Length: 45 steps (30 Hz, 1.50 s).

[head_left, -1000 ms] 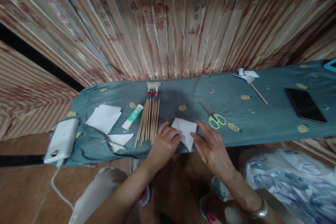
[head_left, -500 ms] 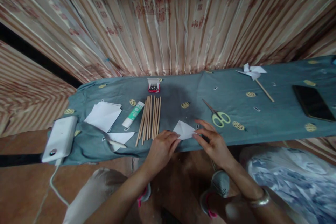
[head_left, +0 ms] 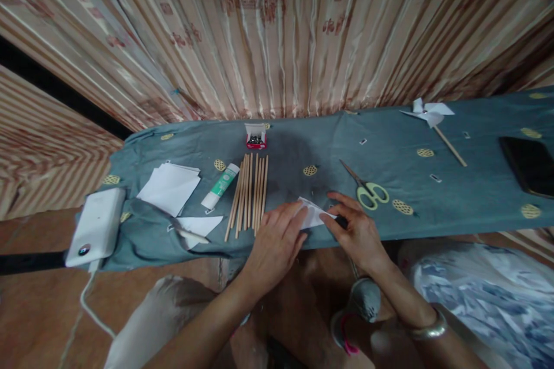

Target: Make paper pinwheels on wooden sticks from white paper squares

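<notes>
Paper (head_left: 311, 216), white and folded over on itself, lies near the front edge of the cloth-covered table (head_left: 467, 202), between the person's two hands. The left hand (head_left: 277, 236) comes down over its left part, fingers lying close together and nearly flat, the thumb held apart from them. The right hand (head_left: 357, 230) has its thumb and forefinger pinching the far right corner, while its other fingers curve loosely above. How well the lower edges meet is hard to judge, since the left fingers cover much of that side.

The step in hand looks like creasing the fold. From here the move calls for keeping the corner lined up under the right pinch and pressing a firm stroke along the folded edge, without letting the layers slip.

Just left of the hands lie the wooden sticks (head_left: 247, 193), with a glue stick (head_left: 220, 185) beside them and an open red box (head_left: 256, 139) behind. Scissors (head_left: 362, 184) rest just beyond the right hand; farther right lies a paper pinwheel (head_left: 436, 115) on its stick.
</notes>
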{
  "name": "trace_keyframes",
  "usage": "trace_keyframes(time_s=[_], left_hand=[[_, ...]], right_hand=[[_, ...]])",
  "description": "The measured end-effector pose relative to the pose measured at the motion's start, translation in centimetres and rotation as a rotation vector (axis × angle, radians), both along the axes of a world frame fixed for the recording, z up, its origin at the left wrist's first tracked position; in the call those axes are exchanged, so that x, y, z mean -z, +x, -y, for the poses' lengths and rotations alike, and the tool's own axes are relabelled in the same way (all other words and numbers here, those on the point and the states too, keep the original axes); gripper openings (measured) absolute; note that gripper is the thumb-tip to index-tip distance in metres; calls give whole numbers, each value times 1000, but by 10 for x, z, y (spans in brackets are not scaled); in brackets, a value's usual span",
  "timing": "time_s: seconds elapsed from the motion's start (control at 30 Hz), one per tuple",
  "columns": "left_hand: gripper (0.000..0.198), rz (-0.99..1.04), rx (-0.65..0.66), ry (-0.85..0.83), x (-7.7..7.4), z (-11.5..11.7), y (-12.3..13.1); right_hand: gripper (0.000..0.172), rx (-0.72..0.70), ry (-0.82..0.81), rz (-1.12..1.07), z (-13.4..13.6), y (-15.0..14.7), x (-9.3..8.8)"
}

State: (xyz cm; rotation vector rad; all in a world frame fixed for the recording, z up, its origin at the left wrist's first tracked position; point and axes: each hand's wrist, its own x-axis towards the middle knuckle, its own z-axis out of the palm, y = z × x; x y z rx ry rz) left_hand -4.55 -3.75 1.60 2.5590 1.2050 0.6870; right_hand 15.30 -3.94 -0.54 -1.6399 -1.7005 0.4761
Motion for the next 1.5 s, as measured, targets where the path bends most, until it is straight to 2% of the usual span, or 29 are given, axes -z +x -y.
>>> trace_keyframes(time_s=[0.1, 0.27, 0.97, 1.5], left_hand=[[41, -143, 120, 49, 6, 13, 4], [48, -258, 139, 32, 17, 19, 7], [55, -289, 124, -42, 20, 14, 6], [55, -297, 114, -28, 25, 13, 6]], right_hand=[[20, 15, 13, 22, 0, -1, 0], [18, 27, 26, 41, 0, -2, 1], [20, 35, 28, 90, -3, -4, 0], [16, 32, 28, 100, -1, -8, -1]])
